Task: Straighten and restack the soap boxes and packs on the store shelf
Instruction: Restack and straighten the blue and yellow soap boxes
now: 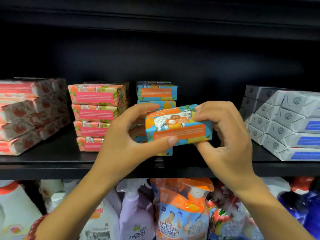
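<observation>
I hold a blue and orange soap pack (pixel 179 126) in front of the black shelf (pixel 52 160), tilted slightly. My left hand (pixel 126 135) grips its left end, thumb underneath and fingers over the top. My right hand (pixel 225 134) pinches its right end. Behind it stands a stack of matching blue and orange soap packs (pixel 156 92), its lower packs partly hidden by the held one. To the left is a neat stack of pink and green soap packs (pixel 97 108).
A slanted pile of pink and white soap boxes (pixel 29 115) fills the shelf's left end. Grey boxes with blue labels (pixel 285 123) are stacked at the right. On the shelf below stand cleaner bottles and an orange-topped refill pouch (pixel 183 210).
</observation>
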`<action>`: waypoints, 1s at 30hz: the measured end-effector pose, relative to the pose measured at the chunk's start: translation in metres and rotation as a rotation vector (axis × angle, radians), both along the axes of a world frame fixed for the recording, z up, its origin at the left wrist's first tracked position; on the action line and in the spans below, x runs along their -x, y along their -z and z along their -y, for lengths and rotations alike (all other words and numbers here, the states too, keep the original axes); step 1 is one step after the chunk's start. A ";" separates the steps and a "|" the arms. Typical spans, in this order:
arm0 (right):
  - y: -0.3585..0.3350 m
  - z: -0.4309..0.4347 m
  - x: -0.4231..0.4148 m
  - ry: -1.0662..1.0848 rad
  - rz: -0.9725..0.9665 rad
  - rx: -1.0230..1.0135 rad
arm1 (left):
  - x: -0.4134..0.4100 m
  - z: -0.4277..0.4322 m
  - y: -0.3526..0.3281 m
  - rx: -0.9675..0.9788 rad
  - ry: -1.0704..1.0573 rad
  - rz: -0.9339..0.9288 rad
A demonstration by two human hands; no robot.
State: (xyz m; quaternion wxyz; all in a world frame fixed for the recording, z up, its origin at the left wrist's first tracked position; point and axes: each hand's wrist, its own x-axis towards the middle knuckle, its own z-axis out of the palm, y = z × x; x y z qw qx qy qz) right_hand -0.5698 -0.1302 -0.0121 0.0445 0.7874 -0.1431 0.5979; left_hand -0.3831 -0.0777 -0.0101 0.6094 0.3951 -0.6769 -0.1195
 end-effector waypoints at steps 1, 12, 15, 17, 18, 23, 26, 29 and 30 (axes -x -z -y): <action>0.002 0.001 -0.001 -0.001 -0.004 0.015 | -0.001 0.001 0.000 -0.017 0.022 -0.024; 0.030 0.010 0.027 0.065 -0.137 -0.485 | -0.005 0.015 0.001 0.081 -0.253 -0.003; 0.040 0.014 0.037 0.057 -0.301 -0.578 | -0.001 0.019 0.010 0.098 -0.342 0.040; 0.043 0.017 0.041 0.086 -0.413 -0.552 | 0.001 0.021 0.014 0.136 -0.421 0.121; 0.044 0.018 0.041 0.097 -0.446 -0.535 | 0.002 0.022 0.015 0.161 -0.471 0.169; 0.046 0.019 0.044 0.113 -0.463 -0.517 | 0.000 0.025 0.011 0.268 -0.605 0.347; 0.047 0.019 0.044 0.121 -0.458 -0.500 | -0.003 0.028 0.008 0.247 -0.626 0.392; 0.047 0.020 0.044 0.129 -0.458 -0.498 | -0.004 0.029 0.007 0.226 -0.640 0.403; 0.047 0.020 0.044 0.132 -0.459 -0.497 | -0.003 0.029 0.007 0.232 -0.645 0.403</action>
